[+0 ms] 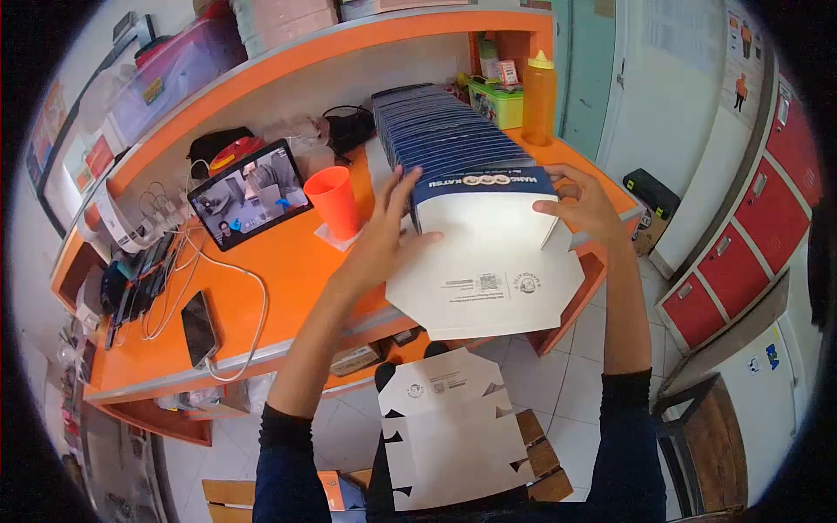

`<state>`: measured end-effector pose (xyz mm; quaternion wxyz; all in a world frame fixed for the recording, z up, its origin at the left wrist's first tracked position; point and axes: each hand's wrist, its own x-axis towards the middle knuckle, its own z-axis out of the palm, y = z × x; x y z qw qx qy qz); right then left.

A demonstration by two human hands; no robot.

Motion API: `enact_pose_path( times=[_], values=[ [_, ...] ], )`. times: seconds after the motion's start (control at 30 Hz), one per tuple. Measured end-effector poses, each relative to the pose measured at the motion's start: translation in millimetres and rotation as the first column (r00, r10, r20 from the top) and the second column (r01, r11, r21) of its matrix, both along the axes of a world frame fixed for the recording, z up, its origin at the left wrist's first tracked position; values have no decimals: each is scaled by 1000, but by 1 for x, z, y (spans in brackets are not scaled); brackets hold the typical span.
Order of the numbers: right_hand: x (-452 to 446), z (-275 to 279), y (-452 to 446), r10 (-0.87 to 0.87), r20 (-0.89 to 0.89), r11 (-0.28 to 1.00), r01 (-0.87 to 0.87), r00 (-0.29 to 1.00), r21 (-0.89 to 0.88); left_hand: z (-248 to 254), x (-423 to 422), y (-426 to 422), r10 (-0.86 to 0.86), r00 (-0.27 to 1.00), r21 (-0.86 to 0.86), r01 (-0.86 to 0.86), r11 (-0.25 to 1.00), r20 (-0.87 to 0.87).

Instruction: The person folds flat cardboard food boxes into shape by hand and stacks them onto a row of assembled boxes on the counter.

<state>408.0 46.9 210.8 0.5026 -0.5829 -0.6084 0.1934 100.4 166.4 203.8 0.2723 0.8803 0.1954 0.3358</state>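
A partly folded cardboard food box (pixel 484 261), plain white with a dark blue printed wall, lies in front of me at the table's edge. Its broad flap spreads toward me, with a small logo and a square code printed on it. My left hand (pixel 384 231) grips the box's left side, thumb near the inner face and fingers along the outside. At the right side wall, my right hand (pixel 588 205) has its thumb on the inner side and fingers behind the blue wall. A flat, unfolded box blank (pixel 458 444) rests on my lap.
Behind the box runs a long row of nested blue boxes (pixel 449 131). Left of it stand an orange cup (pixel 334 205), a tablet (pixel 248 193) and a phone (pixel 200 327) with a white cable. A yellow squeeze bottle (pixel 539 100) stands right. Red lockers (pixel 741 235) line the right.
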Motion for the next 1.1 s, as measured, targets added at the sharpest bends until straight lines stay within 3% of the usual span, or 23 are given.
enact_pose_path(
  times=[0.13,0.23,0.33,0.4,0.43,0.63,0.73,0.83,0.93,1.1],
  values=[
    [5,-1,11,59,161,985,-84,985,152,-5,1,4,-37,999,56,35,998,25],
    [-14,16,-10,11,99,992,2,995,-129,-5,-1,5,-44,998,57,41,998,49],
    [-7,8,1,7,83,987,6,996,-160,-8,0,7,-39,997,45,36,998,67],
    [-8,10,4,-82,114,969,106,990,-224,-5,0,4,-38,995,-55,43,998,88],
    [-10,12,5,-125,132,955,155,983,-252,-7,1,7,-47,994,4,47,999,99],
    [-15,-1,11,-276,44,948,280,960,-154,-23,2,6,-6,992,-32,10,999,129],
    [-22,-31,0,-173,-42,984,175,984,46,-28,0,-1,6,987,-145,18,989,160],
    [-25,-53,1,-242,29,970,243,970,-24,-27,0,9,-6,999,116,11,993,-44],
    [-28,-46,-14,-136,-196,990,142,971,13,-22,-3,8,-21,992,133,38,990,-128],
    [-23,-52,-8,-55,-270,998,58,961,3,-22,-8,12,-118,985,-29,115,993,-124]
  ],
)
